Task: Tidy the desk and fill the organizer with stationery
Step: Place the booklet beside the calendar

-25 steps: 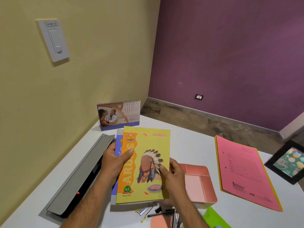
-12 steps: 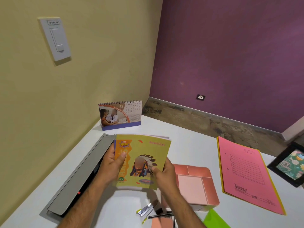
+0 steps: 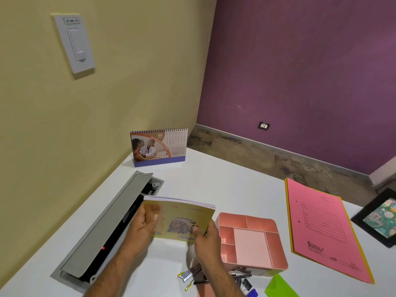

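Both hands hold a small stack of notebooks (image 3: 182,219) above the white desk (image 3: 225,189); the top one has a yellow cover with a feathered headdress picture. My left hand (image 3: 142,227) grips the stack's left edge, thumb on the cover. My right hand (image 3: 205,239) grips its lower right corner. The stack is tilted almost flat, its far edge raised. The pink organizer (image 3: 250,241), with several empty compartments, stands just right of my right hand. A stapler (image 3: 188,275), binder clips and pens (image 3: 242,277) lie by the near edge, partly hidden by my right forearm.
A grey desk cable box with its lid raised (image 3: 107,224) runs along the left wall. A desk calendar (image 3: 159,147) stands at the back. A pink file folder (image 3: 323,228) lies on the right, a black picture frame (image 3: 379,217) beyond it, green paper (image 3: 278,286) at the near edge.
The notebooks have tipped from facing me upright to nearly flat and come lower over the desk. Both hands kept their grip.
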